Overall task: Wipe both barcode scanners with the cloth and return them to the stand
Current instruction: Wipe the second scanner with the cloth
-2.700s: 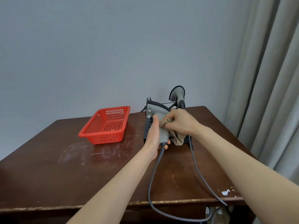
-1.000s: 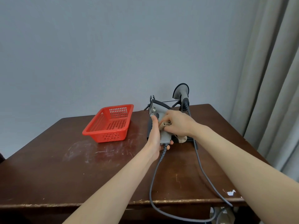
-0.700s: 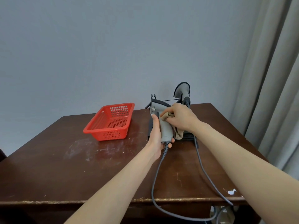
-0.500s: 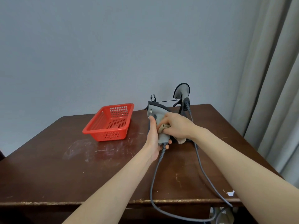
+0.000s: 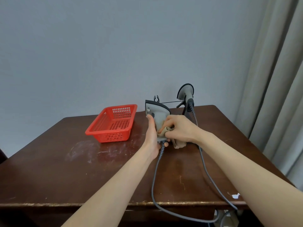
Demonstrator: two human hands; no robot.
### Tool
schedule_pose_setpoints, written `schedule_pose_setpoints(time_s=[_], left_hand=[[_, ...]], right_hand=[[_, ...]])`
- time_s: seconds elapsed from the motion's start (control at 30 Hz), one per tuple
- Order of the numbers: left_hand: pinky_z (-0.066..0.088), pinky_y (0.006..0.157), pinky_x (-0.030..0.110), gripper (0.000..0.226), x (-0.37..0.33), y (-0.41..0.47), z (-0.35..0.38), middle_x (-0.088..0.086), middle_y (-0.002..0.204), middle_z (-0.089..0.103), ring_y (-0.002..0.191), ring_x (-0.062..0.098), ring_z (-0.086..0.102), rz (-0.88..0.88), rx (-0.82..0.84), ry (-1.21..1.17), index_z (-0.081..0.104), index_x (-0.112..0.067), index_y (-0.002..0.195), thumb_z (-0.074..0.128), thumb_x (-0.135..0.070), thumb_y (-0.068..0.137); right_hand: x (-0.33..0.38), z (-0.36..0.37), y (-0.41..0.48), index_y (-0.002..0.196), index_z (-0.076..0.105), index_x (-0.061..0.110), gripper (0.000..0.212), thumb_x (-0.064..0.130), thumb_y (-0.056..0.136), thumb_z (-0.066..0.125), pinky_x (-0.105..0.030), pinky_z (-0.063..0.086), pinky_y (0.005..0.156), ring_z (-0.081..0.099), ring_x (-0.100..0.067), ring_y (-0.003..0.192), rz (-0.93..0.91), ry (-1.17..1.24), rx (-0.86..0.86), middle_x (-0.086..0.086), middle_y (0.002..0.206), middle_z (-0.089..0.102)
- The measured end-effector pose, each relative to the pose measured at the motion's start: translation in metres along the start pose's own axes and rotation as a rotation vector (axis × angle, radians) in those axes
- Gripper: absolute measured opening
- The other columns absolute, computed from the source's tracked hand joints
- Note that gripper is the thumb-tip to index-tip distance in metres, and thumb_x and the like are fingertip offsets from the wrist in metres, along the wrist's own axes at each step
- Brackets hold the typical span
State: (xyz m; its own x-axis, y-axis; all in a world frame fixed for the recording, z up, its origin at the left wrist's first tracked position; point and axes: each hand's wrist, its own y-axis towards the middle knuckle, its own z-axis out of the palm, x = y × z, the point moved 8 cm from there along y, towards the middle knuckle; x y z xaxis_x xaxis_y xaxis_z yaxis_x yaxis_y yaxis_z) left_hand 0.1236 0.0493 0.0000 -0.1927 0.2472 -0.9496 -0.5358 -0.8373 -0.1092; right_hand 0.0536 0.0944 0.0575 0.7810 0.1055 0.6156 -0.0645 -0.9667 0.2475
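**Scanner in hand, cloth on handle**

Your left hand [image 5: 152, 136] grips the grey scanner [image 5: 157, 116] upright over the table [image 5: 65, 169]. Your right hand [image 5: 180, 128] pinches the cloth [image 5: 179, 144] against its handle. The second scanner [image 5: 186, 91] sits on the stand [image 5: 184, 110] behind.

Dark wood table [image 5: 49, 177], scuffed w/ whitish smears mid-top, red basket [image 5: 113, 136] rear left, black stand [image 5: 184, 110] rear right, two grey cables [image 5: 153, 185] trailing over front edge, white fleck [image 5: 235, 196] nr front-right corner, poss. chipped paint.
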Motion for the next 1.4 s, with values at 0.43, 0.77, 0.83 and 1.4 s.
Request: schedule_pose_setpoints(time_s=[0.43,0.77,0.83,1.4], left_hand=[[0.031,0.032,0.018,0.073,0.002,0.002,0.003,0.004,0.061,0.058,0.042,0.017,0.046,0.001,0.036,-0.061,0.066,-0.015,0.095,0.020,-0.071,0.089],[0.032,0.029,0.017,0.069,0.007,-0.001,0.013,0.012,0.066,0.059,0.039,0.016,0.045,-0.023,0.101,-0.086,0.063,-0.011,0.096,0.024,-0.067,0.091],[0.031,0.029,0.017,0.069,0.005,0.002,0.006,0.010,0.063,0.057,0.040,0.016,0.044,0.004,0.073,-0.065,0.064,-0.011,0.094,0.024,-0.067,0.091],[0.032,0.030,0.017,0.061,0.007,-0.003,-0.001,0.007,0.058,0.051,0.036,0.014,0.044,-0.040,-0.011,-0.070,0.056,-0.005,0.094,0.028,-0.060,0.095]], right_hand=[[-0.003,-0.006,0.001,0.084,0.079,0.022,0.024,0.008,0.074,0.062,-0.037,0.051,0.086,0.063,-0.012,0.086,0.015,-0.015,-0.029,0.009,0.090,0.064],[-0.007,-0.031,0.009,0.099,0.075,0.026,0.031,0.009,0.085,0.054,-0.024,0.043,0.083,0.054,-0.008,0.094,0.117,-0.081,-0.270,0.014,0.094,0.055],[-0.001,-0.018,0.005,0.093,0.078,0.021,0.031,0.004,0.080,0.055,-0.027,0.047,0.086,0.059,-0.011,0.094,0.044,-0.022,-0.136,0.011,0.093,0.060],[-0.015,-0.038,0.012,0.105,0.074,0.026,0.029,0.012,0.084,0.060,-0.028,0.044,0.084,0.054,-0.013,0.094,0.083,-0.005,-0.413,0.004,0.097,0.058]])
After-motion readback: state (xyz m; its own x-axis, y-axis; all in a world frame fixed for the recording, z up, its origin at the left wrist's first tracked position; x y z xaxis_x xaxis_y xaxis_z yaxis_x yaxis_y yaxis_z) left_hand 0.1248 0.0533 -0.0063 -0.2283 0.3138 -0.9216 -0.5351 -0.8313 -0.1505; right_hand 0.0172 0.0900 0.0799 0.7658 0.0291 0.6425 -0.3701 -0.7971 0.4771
